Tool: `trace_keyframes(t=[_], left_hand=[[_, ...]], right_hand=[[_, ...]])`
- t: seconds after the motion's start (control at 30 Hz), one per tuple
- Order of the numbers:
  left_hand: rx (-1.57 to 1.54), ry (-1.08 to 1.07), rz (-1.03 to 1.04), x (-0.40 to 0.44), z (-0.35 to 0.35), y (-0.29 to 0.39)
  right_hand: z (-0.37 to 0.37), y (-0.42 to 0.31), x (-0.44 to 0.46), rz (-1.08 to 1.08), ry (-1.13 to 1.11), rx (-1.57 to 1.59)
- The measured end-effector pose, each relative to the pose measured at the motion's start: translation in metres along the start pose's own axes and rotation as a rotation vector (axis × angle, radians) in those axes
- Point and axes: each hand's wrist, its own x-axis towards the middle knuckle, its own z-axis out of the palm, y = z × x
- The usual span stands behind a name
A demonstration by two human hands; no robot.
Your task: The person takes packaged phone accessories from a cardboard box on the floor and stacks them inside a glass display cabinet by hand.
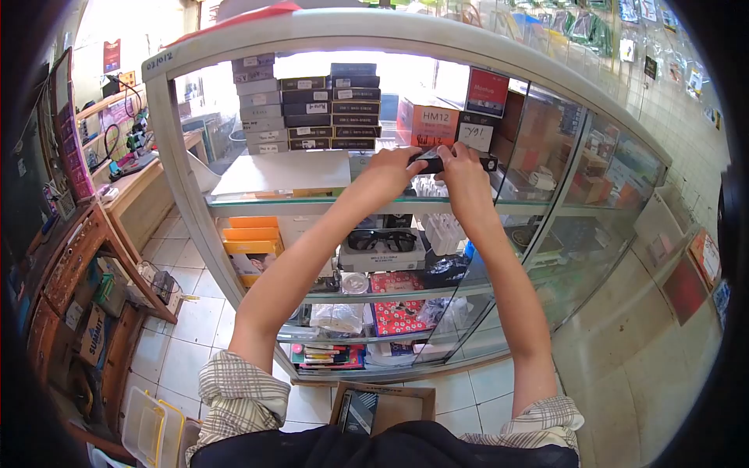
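Note:
Both my arms reach into the upper shelf of a glass display cabinet (178,140). My left hand (392,168) and my right hand (463,165) are closed around a narrow black box (488,164), one near each end. It lies level just above the shelf's glass edge. Behind it, to the left, rise stacks of dark labelled boxes (355,109) and a column of grey boxes (261,113). An orange box marked HM12 (434,117) and a black box with a white label (475,134) stand behind my right hand.
A white flat panel (285,173) lies on the same shelf at left. Lower shelves hold dark glasses (381,240), orange packets (251,234) and a red flowered box (398,312). An open cardboard box (425,405) sits on the floor. At left stands a wooden cabinet (74,273).

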Motion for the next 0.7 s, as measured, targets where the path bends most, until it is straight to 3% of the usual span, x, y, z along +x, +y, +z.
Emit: trace_keyframes(t=[0.13,0.23,0.43,0.5,0.57,0.6,0.67,0.7], left_hand=[[0.168,0.052,0.113,0.032,0.019,-0.01],[0.103,0.044,0.064,0.039,0.024,-0.014],[0.195,0.142,0.087,0.028,0.034,-0.01],[0.164,0.161,0.103,0.005,0.032,-0.003],[0.036,0.53,0.258,-0.023,0.035,0.003],[0.033,0.521,0.252,-0.04,0.034,0.007],[-0.103,0.764,0.427,-0.079,0.038,0.01],[-0.107,0.744,0.407,-0.099,0.048,0.005]], right_hand=[[0.014,0.011,0.003,0.086,-0.072,0.063],[0.02,0.017,0.0,0.083,-0.063,0.063],[0.018,0.016,-0.003,0.084,0.008,0.09],[0.006,0.008,-0.009,0.127,0.135,0.215],[-0.008,-0.004,-0.025,0.053,0.24,0.276],[-0.013,-0.012,-0.038,-0.018,0.339,0.343],[-0.023,-0.03,-0.073,-0.049,0.332,0.386],[-0.025,-0.038,-0.093,-0.086,0.341,0.425]])
